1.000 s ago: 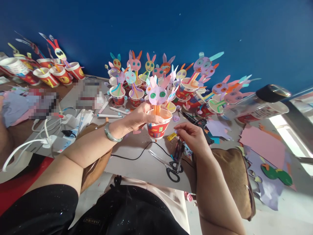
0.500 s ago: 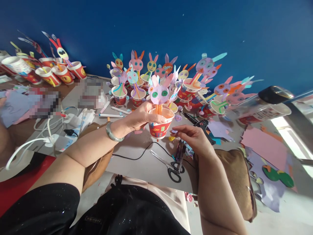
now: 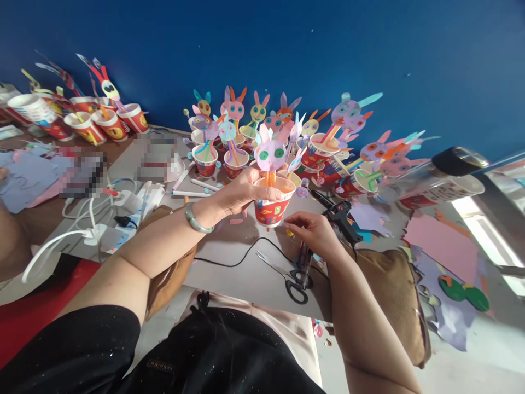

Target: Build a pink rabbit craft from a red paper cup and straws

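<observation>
My left hand grips a red paper cup by its rim, thumb over the near edge. From the cup rises an orange stem carrying a lilac paper rabbit face with green eyes and pink ears. Just right of the cup's base, my right hand is pinched on a small lilac paper piece, mostly hidden by the fingertips. Below the hands lie scissors with black handles. A black glue gun rests beyond my right hand.
Many similar rabbit cups stand along the blue wall. Markers lie at the left, near a white power strip and cables. Coloured paper and a clear bottle are at the right. A black cord crosses the table.
My right hand has moved left and closer to the cup's base, with the small paper piece in its fingertips. My left hand still holds the cup; the view has shifted slightly.
</observation>
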